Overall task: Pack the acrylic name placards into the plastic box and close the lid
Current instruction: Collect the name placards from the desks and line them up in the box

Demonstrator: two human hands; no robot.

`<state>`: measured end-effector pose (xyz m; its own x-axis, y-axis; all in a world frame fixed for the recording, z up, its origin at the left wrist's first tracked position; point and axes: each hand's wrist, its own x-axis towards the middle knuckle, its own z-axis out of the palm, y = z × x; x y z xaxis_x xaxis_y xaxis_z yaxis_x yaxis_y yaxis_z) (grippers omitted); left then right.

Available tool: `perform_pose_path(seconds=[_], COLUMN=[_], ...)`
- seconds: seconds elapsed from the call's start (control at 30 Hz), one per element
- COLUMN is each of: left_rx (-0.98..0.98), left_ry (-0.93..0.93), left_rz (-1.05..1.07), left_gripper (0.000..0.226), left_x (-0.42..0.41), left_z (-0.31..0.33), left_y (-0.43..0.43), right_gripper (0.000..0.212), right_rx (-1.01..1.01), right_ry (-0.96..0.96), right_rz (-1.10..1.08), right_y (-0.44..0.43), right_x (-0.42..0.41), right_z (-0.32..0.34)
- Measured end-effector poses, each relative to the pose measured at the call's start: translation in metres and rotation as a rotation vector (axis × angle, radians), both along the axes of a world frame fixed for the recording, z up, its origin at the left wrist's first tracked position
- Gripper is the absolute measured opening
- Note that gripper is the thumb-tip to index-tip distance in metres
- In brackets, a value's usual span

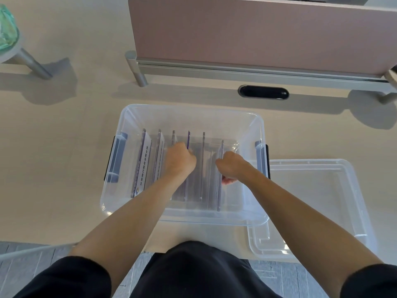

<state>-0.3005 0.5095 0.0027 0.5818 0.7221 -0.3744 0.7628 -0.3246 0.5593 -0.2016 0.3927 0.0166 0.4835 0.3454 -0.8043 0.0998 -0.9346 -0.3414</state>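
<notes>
A clear plastic box with grey latch handles stands on the table in front of me. Several acrylic name placards stand on edge inside it, side by side. Both my hands reach down into the box. My left hand is curled among the middle placards and seems to grip one; its fingers are hidden. My right hand grips the rightmost placard, fingertips showing through the acrylic. The clear lid lies flat on the table to the right of the box, partly under its corner.
A pink desk divider on a metal rail with legs stands behind the box. A black oval cable port sits in the tabletop beneath it. A shelf leg and a green object are at far left. The table edge runs near my lap.
</notes>
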Motion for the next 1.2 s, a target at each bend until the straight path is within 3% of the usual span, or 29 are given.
perform_pose_path(seconds=[0.07, 0.13, 0.23, 0.3, 0.6, 0.8, 0.93, 1.2], left_rx=[-0.036, 0.087, 0.327, 0.368, 0.399, 0.223, 0.173, 0.181], left_ry=[-0.024, -0.047, 0.001, 0.025, 0.185, 0.256, 0.302, 0.356], left_rz=[0.035, 0.001, -0.170, -0.238, -0.311, -0.278, -0.249, -0.258], left_gripper=[0.021, 0.029, 0.024, 0.024, 0.034, 0.037, 0.024, 0.024], left_x=[0.001, 0.001, 0.006, 0.013, 0.023, 0.024, 0.027, 0.029], left_z=[-0.003, -0.001, 0.000, 0.005, 0.010, 0.014, 0.015, 0.017], left_y=[0.005, 0.008, 0.016, 0.020, 0.013, 0.014, 0.011, 0.006], right_gripper=[0.020, 0.025, 0.025, 0.022, 0.029, 0.027, 0.026, 0.028], right_rx=[0.004, 0.035, -0.001, 0.014, 0.092, 0.098, 0.107, 0.100], right_ry=[0.006, -0.010, 0.057, 0.053, 0.060, 0.078, 0.087, 0.085], right_rz=[-0.008, -0.029, -0.028, -0.012, -0.016, -0.036, -0.026, -0.020], right_y=[0.000, -0.002, -0.001, -0.001, -0.007, -0.006, -0.006, -0.005], right_x=[0.000, 0.000, 0.000, 0.002, 0.005, 0.005, 0.006, 0.005], right_z=[-0.003, -0.004, -0.003, -0.005, -0.012, -0.015, -0.016, -0.021])
